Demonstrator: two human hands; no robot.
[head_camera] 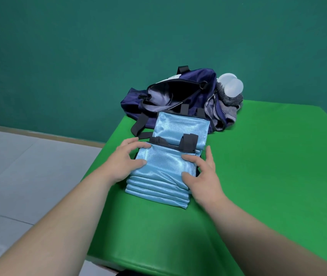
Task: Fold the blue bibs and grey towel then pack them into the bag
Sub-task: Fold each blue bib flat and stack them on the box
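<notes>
A stack of several folded shiny blue bibs (159, 182) with black straps lies on the green table (258, 166). One more blue bib (178, 128) lies flat behind the stack, partly under it. My left hand (126, 160) rests on the stack's left side, fingers spread and bent over the top bib. Over on the stack's other edge, my right hand (202, 176) rests with its fingers touching the top bib. A dark blue bag (170, 96) sits open behind the bibs. A grey towel (228, 104) lies crumpled to the right of the bag.
A clear plastic container (231, 84) sits on the grey towel at the table's far edge. The table's left edge runs close beside the stack, with grey floor (29, 166) below. A teal wall (99, 46) stands behind.
</notes>
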